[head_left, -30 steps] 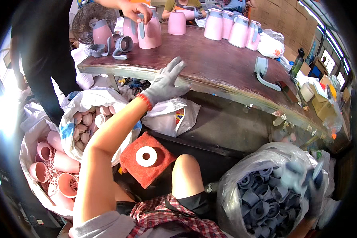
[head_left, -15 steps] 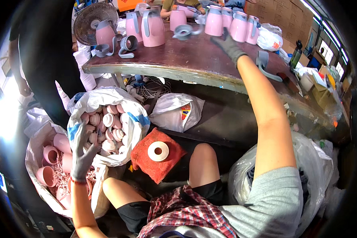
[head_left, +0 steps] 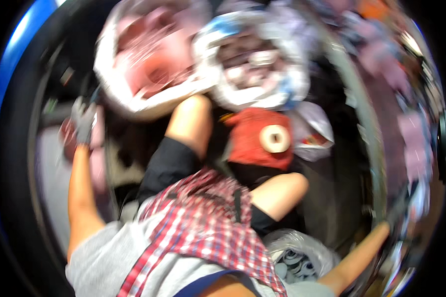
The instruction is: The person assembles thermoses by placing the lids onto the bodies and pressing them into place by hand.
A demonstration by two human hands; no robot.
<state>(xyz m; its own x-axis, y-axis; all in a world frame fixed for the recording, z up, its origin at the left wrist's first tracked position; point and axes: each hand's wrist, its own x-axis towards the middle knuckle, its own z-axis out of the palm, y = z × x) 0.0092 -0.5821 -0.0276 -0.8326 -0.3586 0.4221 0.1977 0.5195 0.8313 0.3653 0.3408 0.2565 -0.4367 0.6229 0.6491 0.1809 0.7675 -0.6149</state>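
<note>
My left hand (head_left: 83,123), in a pale grey glove, reaches out to the left beside pink cylindrical pieces (head_left: 98,131) that stand by a grey surface. Its fingers look apart, and nothing shows in them, though motion softens the view. Out to the far right, my right hand (head_left: 395,213) in a darker glove is over the table's edge near pink and grey shapes. Blur smears its fingers, so I cannot tell what they hold, if anything. Between my knees lies a red cloth pad (head_left: 243,148), with a round cream ring-shaped piece (head_left: 275,139) on it.
A white sack (head_left: 106,74) with large pink cups stands ahead, beside another sack (head_left: 203,49) of small pink and white parts. A clear bag (head_left: 327,252) holds grey parts near my right leg. The brown table (head_left: 391,163) runs along the right, with smeared pink jugs (head_left: 414,141).
My view has swung sharply left, so the sacks and table appear farther right. My left hand has moved from beside the sacks to the pink pieces at far left. My right arm remains stretched toward the table.
</note>
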